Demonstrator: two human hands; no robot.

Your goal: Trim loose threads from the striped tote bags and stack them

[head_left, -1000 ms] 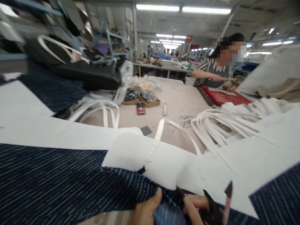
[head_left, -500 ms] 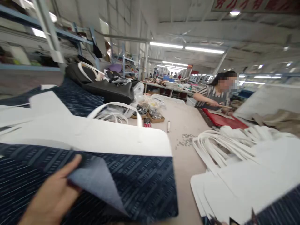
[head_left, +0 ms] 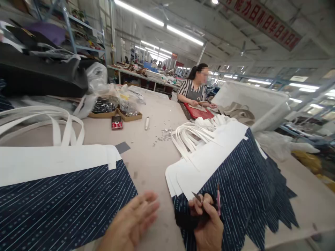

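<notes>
My left hand [head_left: 133, 219] is open and slightly blurred, held over the table between two piles. Beside it on the left lies a pile of navy patterned bag panels [head_left: 65, 202] with a white top band and white strap handles [head_left: 56, 129]. My right hand [head_left: 206, 221] is closed around dark-handled scissors [head_left: 218, 200], their pointed blades sticking up apart; part of the handles is hidden by the fingers. Under that hand spreads a second, fanned pile of navy panels [head_left: 240, 177] with white bands and looped white straps [head_left: 191, 136].
Small metal bits [head_left: 164, 134] lie scattered on the table beyond. Near them are a white-handled tool [head_left: 147, 123], a red phone [head_left: 117, 122] and cardboard boxes [head_left: 131, 116] of parts. Across the table a co-worker [head_left: 195, 87] works over a red board [head_left: 199, 111]. A large white bin [head_left: 261, 99] stands behind.
My left hand has let go of the navy panel it was lifting, which now lies on the left pile. The view has turned right, bringing my right hand and the scissors into sight.
</notes>
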